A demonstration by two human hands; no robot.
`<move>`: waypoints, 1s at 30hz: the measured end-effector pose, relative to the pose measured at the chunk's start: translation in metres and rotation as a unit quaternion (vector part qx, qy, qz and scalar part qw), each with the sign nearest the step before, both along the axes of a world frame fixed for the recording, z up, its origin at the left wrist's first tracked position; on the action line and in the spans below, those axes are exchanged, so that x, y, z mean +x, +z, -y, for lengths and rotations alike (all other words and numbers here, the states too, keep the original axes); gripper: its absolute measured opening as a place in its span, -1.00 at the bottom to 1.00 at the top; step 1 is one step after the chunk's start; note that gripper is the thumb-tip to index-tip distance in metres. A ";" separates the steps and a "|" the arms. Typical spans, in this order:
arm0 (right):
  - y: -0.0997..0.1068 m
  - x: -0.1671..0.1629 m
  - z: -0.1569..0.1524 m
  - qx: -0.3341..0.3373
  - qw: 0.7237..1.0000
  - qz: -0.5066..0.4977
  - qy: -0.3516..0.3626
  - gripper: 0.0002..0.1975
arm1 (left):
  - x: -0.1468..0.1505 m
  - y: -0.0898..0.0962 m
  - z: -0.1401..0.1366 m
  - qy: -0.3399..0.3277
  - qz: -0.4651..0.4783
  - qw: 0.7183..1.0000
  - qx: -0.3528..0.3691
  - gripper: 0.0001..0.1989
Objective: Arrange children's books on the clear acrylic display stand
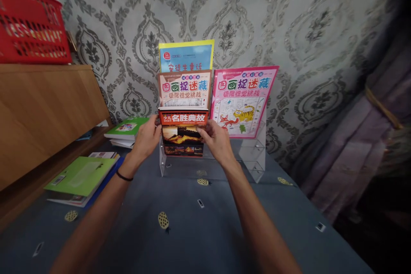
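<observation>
Both my hands grip a red and black book [183,136] by its sides, upright at the left front of a clear acrylic book rack [237,154]. My left hand [148,137], with a dark band at the wrist, is closed on its left edge. On its right edge my right hand [218,139] pinches the cover, thumb in front. Directly behind stands a brown-bordered picture book [184,90], and above that a blue book with a yellow edge [186,55]. A pink picture book [242,102] leans in the rack's right half. The held book's lower edge is at the rack's front tier.
To the left lie two stacks of books, one topped by a green book [81,175], the other by a green-covered book [128,127]. A wooden cabinet [48,115] carries a red basket [32,21]. A curtain [356,137] hangs at the right beside the blue tablecloth [138,231].
</observation>
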State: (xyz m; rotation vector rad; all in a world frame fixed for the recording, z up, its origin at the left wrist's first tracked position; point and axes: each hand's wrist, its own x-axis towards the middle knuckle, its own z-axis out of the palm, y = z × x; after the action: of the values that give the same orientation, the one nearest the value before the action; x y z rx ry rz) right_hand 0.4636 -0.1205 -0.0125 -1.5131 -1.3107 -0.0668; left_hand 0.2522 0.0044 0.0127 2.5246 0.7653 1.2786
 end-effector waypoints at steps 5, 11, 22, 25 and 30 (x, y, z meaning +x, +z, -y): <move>0.007 -0.009 0.007 -0.071 0.989 0.096 -0.086 -0.72 | -0.003 0.002 0.006 0.003 -0.017 0.999 0.036 -0.72; 0.017 -0.019 0.015 -0.216 0.941 0.192 -0.176 -0.63 | -0.004 0.002 0.006 -0.008 -0.026 0.998 0.051 -0.74; 0.028 -0.031 0.018 -0.283 0.919 0.216 -0.171 -0.63 | -0.001 0.004 0.000 0.034 -0.056 0.997 0.041 -0.87; 0.029 -0.035 0.019 -0.301 0.908 0.229 -0.178 -0.63 | -0.001 0.005 0.001 0.042 -0.072 0.995 0.058 -0.86; 0.031 -0.038 0.019 -0.319 0.901 0.238 -0.176 -0.62 | -0.001 0.008 0.003 0.061 -0.098 0.990 0.078 -0.84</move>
State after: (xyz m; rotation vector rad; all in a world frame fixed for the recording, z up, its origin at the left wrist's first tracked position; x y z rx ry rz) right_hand 0.4254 -0.1398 0.0187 -2.4031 -1.5020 -0.2763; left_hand 0.2511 0.0018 0.0202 2.7994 0.9052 1.1813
